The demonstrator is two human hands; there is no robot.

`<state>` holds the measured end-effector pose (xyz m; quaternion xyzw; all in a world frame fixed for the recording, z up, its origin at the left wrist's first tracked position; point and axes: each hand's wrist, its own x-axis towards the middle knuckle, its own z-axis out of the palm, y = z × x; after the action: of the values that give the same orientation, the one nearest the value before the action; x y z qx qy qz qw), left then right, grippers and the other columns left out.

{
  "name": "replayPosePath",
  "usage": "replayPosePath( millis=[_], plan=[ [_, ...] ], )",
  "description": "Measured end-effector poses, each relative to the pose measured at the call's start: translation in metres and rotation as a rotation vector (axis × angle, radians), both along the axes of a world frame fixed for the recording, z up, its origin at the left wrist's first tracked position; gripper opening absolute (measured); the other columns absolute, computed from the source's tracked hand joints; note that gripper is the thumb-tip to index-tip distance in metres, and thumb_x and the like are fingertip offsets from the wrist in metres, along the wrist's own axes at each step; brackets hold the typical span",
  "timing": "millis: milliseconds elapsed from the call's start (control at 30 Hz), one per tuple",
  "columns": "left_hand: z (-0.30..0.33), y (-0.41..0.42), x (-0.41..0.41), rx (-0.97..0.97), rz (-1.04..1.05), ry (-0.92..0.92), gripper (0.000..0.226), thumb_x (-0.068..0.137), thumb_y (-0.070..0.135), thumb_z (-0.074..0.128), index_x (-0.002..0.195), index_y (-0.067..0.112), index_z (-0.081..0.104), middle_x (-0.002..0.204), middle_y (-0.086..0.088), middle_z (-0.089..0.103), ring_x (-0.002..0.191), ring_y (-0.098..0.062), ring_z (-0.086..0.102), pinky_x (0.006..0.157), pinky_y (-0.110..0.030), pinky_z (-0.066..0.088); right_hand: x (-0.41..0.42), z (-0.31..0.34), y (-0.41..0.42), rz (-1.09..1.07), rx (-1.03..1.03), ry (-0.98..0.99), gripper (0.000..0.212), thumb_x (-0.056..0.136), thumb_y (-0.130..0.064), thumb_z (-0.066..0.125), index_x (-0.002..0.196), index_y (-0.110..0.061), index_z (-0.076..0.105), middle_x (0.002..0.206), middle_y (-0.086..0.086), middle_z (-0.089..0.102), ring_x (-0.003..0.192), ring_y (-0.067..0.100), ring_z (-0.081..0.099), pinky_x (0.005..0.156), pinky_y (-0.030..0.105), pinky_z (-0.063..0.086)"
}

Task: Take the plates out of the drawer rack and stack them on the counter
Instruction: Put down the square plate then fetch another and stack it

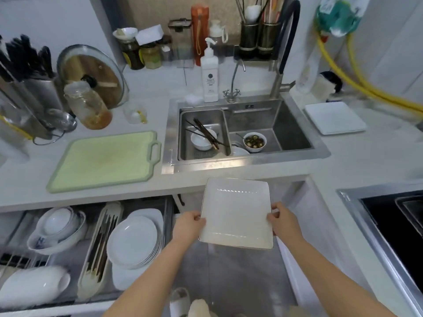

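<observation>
Plate (237,212) held by both edges, clear of counter (366,156).

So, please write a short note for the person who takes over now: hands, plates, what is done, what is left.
Left hand and right hand both grip one square plate, held in the air in front of the counter.
Square plates already lie stacked on the counter right of the sink.
Round plates are in the open drawer.
Left: set this plate on the stack, then take out the round ones.
</observation>
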<state>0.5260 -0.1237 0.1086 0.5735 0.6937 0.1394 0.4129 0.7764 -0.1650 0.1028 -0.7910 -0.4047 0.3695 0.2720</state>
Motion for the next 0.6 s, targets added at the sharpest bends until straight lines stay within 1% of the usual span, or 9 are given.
replayPosePath(
  millis=[33,100,167,200,267,333,433,533,600],
  plan=[
    [0.006,0.006,0.013,0.020,-0.018,-0.006,0.034,0.080,0.010,0.055,0.051,0.015,0.038,0.049,0.003,0.034,0.051,-0.015,0.030,0.052,-0.028,0.025,0.012,0.006,0.001,-0.031,0.023,0.006,0.018,0.087,-0.008,0.052,0.103,-0.013,0.058,0.076,-0.002,0.057,0.083,0.033,0.063,0.077,0.053,0.056],
    [0.018,0.020,0.038,0.058,-0.071,-0.018,0.025,0.080,0.011,0.055,0.056,0.013,0.048,0.054,0.001,0.038,0.056,-0.017,0.032,0.054,-0.028,0.026,0.035,0.020,0.004,-0.112,0.066,0.017,0.022,0.086,-0.008,0.052,0.106,-0.011,0.061,0.080,0.000,0.059,0.086,0.032,0.062,0.080,0.052,0.056],
    [0.030,0.037,0.064,0.092,-0.122,-0.043,0.019,0.079,0.010,0.055,0.060,0.009,0.058,0.056,-0.001,0.040,0.058,-0.018,0.033,0.054,-0.028,0.027,0.056,0.033,0.010,-0.192,0.106,0.022,0.025,0.086,-0.008,0.051,0.108,-0.012,0.062,0.085,0.002,0.061,0.086,0.029,0.061,0.082,0.047,0.055],
    [0.035,0.047,0.077,0.118,-0.143,-0.054,0.023,0.079,0.010,0.055,0.056,0.010,0.056,0.054,0.001,0.038,0.056,-0.018,0.032,0.052,-0.029,0.026,0.066,0.039,0.014,-0.226,0.130,0.023,0.026,0.086,-0.008,0.051,0.109,-0.012,0.063,0.087,0.002,0.062,0.085,0.027,0.060,0.082,0.044,0.054],
    [0.045,0.066,0.102,0.180,-0.171,-0.065,0.033,0.077,0.009,0.054,0.048,0.014,0.040,0.050,0.003,0.030,0.052,-0.017,0.028,0.050,-0.030,0.022,0.086,0.050,0.021,-0.281,0.175,0.007,0.028,0.086,-0.009,0.049,0.109,-0.015,0.064,0.089,0.000,0.064,0.085,0.024,0.059,0.074,0.037,0.048],
    [0.053,0.087,0.126,0.216,-0.204,-0.083,0.029,0.077,0.009,0.054,0.053,0.017,0.039,0.055,-0.003,0.031,0.056,-0.018,0.027,0.054,-0.031,0.021,0.103,0.060,0.029,-0.323,0.206,-0.012,0.028,0.087,-0.009,0.048,0.108,-0.017,0.065,0.088,-0.001,0.066,0.083,0.022,0.059,0.065,0.031,0.043],
    [0.060,0.121,0.157,0.253,-0.250,-0.136,0.034,0.076,0.006,0.054,0.050,0.016,0.035,0.053,-0.001,0.027,0.055,-0.018,0.024,0.054,-0.032,0.019,0.125,0.071,0.045,-0.395,0.256,0.016,0.027,0.086,-0.008,0.048,0.102,-0.016,0.067,0.085,0.004,0.069,0.082,0.026,0.061,0.066,0.031,0.044],
    [0.067,0.157,0.184,0.209,-0.268,-0.173,0.026,0.079,0.008,0.053,0.054,0.013,0.051,0.056,-0.001,0.037,0.057,-0.019,0.031,0.056,-0.030,0.024,0.143,0.077,0.068,-0.455,0.277,0.030,0.026,0.084,-0.004,0.048,0.094,-0.016,0.068,0.077,0.002,0.067,0.080,0.026,0.061,0.065,0.030,0.043],
    [0.069,0.183,0.200,0.194,-0.282,-0.221,0.023,0.080,0.009,0.054,0.059,0.018,0.056,0.059,-0.002,0.042,0.060,-0.019,0.035,0.059,-0.029,0.026,0.153,0.079,0.087,-0.516,0.265,0.076,0.029,0.082,-0.003,0.047,0.082,-0.024,0.067,0.077,-0.001,0.067,0.080,0.025,0.062,0.066,0.029,0.045]
  ],
)
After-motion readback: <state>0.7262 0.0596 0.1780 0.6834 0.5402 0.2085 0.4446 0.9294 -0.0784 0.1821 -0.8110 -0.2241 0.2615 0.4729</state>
